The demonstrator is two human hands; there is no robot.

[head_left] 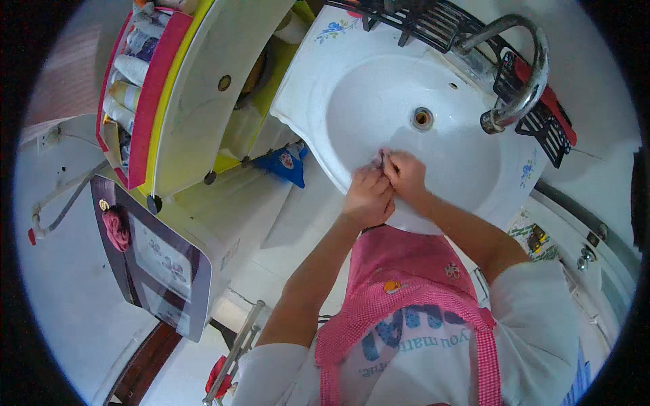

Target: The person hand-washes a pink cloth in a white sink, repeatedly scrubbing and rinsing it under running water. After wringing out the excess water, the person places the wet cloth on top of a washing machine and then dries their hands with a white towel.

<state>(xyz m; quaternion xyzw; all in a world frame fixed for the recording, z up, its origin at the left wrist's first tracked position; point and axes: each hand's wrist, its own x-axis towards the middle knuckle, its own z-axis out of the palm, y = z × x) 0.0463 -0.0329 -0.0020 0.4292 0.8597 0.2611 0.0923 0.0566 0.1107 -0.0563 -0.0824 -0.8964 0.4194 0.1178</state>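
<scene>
Both hands meet over the near side of a white washbasin. My left hand and my right hand are pressed together, fingers closed around a small greyish-purple object that peeks out between the fingertips. What the object is stays unclear. The drain lies just beyond the hands. A curved metal tap arches over the basin's right side; no water is seen running.
A black wire rack sits behind the basin, and another with a red item at the right. To the left stand a white-and-yellow machine, a pink shelf with bottles and a dark-framed mirror.
</scene>
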